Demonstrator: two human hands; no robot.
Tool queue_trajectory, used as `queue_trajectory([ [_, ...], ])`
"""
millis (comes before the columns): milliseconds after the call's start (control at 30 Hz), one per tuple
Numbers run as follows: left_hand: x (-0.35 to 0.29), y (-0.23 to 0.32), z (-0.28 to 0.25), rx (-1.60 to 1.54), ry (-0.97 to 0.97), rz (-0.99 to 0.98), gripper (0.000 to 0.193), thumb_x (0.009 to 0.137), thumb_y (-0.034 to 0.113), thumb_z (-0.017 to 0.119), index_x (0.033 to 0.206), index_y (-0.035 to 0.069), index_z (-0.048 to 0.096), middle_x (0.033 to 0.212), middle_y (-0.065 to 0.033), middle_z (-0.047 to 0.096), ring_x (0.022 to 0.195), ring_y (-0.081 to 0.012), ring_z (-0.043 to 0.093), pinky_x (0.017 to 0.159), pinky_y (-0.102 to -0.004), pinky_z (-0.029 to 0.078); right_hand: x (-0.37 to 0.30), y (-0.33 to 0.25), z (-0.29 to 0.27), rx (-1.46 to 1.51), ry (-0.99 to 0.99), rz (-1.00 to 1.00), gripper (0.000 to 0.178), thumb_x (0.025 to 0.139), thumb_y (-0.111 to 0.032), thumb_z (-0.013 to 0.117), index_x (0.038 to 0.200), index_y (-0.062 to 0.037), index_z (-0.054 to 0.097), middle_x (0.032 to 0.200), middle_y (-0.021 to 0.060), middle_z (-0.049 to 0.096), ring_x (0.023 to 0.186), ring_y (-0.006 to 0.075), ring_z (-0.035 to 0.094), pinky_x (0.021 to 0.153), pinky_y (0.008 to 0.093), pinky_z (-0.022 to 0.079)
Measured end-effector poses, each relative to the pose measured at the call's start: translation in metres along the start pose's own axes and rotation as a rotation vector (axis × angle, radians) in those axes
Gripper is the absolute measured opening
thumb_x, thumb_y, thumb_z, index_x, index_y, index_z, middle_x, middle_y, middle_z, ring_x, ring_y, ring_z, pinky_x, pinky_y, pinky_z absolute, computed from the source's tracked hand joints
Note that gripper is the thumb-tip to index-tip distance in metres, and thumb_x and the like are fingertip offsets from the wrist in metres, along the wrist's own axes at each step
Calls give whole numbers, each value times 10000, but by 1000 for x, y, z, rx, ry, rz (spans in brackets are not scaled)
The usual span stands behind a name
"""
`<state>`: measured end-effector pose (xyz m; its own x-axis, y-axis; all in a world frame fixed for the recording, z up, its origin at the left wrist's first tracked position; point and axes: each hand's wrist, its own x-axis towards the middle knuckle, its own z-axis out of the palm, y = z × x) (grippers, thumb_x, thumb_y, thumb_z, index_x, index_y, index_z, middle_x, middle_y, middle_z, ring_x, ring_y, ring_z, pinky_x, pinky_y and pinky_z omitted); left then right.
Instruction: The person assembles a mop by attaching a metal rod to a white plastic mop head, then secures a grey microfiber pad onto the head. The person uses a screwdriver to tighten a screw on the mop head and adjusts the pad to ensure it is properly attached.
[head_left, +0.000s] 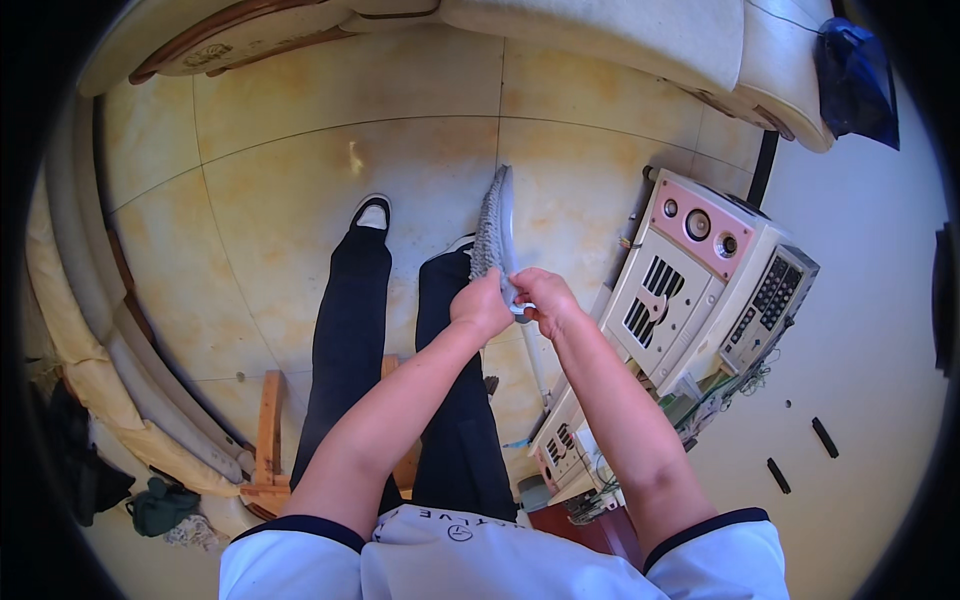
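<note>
In front of my body, above the floor, a flat mop head with a shaggy grey pad (488,232) is turned on its edge, its pale blue-grey side facing right. My left hand (482,305) is closed on the pad's near end. Close beside it, my right hand (545,297) pinches the same near end, fingers bent around the edge. A whitish pole (536,358) runs from under my hands toward the floor at the lower right. The fingertips of my left hand are partly hidden by the pad.
A white and pink speaker cabinet (690,235) with a control panel (768,310) and loose wires stands at the right. Cushioned sofas (600,45) line the far side and left. A wooden stool (268,430) is beside my legs. A dark blue bag (857,85) hangs at the far right.
</note>
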<state>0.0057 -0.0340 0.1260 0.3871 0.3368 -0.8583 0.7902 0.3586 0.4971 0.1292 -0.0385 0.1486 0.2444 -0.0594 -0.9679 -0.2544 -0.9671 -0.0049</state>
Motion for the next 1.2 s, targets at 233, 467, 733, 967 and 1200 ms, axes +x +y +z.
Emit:
queue_trajectory([
  [233,13,17,-3,17,-16,-54,382,707,222,684,1001,29,535,925,-193,656,894,-357,639,755,-454,511,-11,-10,2,-88,56,-157,133,781,-140,652,752,-28,586,678,38,563,608,135,501,552,301,412],
  [467,18,32,-23,14,-47,-92,373,774,276,638,1044,34,553,969,-178,666,932,-339,649,777,-430,521,-10,-12,-4,-96,14,-290,119,792,-107,660,740,-53,568,664,15,546,595,114,491,534,276,400],
  [733,21,25,-25,-31,2,-136,441,746,338,657,1031,17,554,957,-208,657,927,-350,644,785,-442,514,-2,4,-16,121,-216,-226,102,855,-140,642,804,-100,564,671,-31,526,534,59,408,473,212,312],
  [967,19,13,-27,-142,113,-85,487,680,303,731,1038,28,546,927,-199,655,909,-359,640,762,-442,513,18,10,-21,99,-405,-354,127,867,-170,654,898,-68,584,726,-31,551,562,56,410,510,202,331],
  [1200,32,22,-43,-318,171,173,555,600,200,803,1041,41,506,947,-174,627,878,-328,615,772,-380,487,31,-14,-36,77,-278,-506,102,865,-125,649,922,-69,585,802,-1,601,693,80,516,634,238,427],
])
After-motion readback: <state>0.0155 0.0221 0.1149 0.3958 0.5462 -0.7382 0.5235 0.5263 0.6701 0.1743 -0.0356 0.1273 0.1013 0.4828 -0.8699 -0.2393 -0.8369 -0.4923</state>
